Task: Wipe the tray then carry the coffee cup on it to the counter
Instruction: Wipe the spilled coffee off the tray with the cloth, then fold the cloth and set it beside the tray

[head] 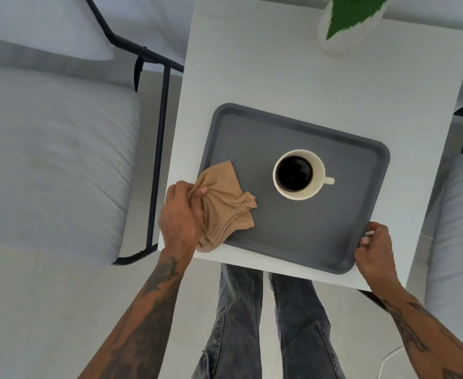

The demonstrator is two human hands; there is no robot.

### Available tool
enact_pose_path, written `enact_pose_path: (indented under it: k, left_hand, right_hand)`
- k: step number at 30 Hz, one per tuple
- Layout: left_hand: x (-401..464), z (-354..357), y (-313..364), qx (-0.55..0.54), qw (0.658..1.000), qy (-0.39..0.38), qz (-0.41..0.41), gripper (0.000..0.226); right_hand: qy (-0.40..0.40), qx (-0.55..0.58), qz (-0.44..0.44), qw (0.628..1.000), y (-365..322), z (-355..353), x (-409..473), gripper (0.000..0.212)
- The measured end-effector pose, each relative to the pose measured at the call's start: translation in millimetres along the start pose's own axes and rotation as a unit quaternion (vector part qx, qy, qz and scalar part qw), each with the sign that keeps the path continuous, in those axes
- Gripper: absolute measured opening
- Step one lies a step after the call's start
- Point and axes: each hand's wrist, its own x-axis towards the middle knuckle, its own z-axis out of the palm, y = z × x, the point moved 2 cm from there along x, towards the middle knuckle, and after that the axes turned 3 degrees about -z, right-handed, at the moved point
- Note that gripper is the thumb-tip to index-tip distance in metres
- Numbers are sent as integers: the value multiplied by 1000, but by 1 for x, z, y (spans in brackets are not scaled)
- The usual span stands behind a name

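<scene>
I look down on a big white table [293, 77] with soft grey seats [47, 160] on each side of it, and I think the table is a good flat spot to clean on. On the table, close to my edge, sits the dark grey tray [252, 132], turned a little so one corner points at me. The tray has a raised rim, which I think is there to keep things from sliding off when I carry it. At the far end of the table stands a white pot [334, 42] with a green leaf, well away from my work. My left hand [179, 214] is bunched tight around a tan cloth [225, 203], and the cloth lies flat over the left side of the tray, so I think I am in the wiping part of the job. My right hand [375, 250] pinches the near right corner of the tray, I guess to keep it from sliding while I rub. The white coffee cup [298, 175] stands up straight near the middle of the tray, full of black coffee, with its handle pointing right. It is apart from the cloth, so I must wipe around it slowly or it may spill.
</scene>
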Motion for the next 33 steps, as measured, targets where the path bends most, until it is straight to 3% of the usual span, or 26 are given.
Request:
enact_pose_path:
  k: [7, 10, 15, 17, 20, 23, 25, 28, 31, 33]
  left_hand:
    - [-14, -50, -30, -101, 985, 72, -118, 24]
    - [-38, -80, -24, -123, 988, 51, -80, 17]
    - [-106, -107, 16, -152, 987, -46, -15, 22]
    - [-137, -108, 39, -174, 980, -101, 14, 40]
    - [-180, -95, 78, -175, 962, -193, 83, 62]
    - [-215, -68, 119, -220, 930, -272, 112, 62]
    - [-230, -43, 147, -264, 898, -338, 99, 60]
    - [-244, 2, 182, -292, 849, -436, 55, 59]
    - [-249, 47, 208, -247, 846, -471, 35, 55]
    - [-251, 73, 217, -226, 853, -468, 37, 36]
  right_hand:
    - [-28, 14, -13, 999, 6, -7, 4, 28]
    - [-68, 33, 1, 997, 6, -16, 3, 28]
    - [18, 83, -2, 996, -5, -37, -46, 44]
    - [-60, 113, -59, 990, -13, -43, -78, 53]
    - [-231, 139, -150, 951, -26, -57, -116, 83]
    - [-362, 219, -119, 898, -17, -86, -120, 99]
    - [-394, 276, -76, 873, 1, -113, -111, 90]
    - [-338, 279, -63, 897, 36, -153, -92, 59]
    - [-225, 185, -140, 946, 64, -183, -73, 31]
    - [-195, 101, -205, 954, 74, -191, -66, 28]
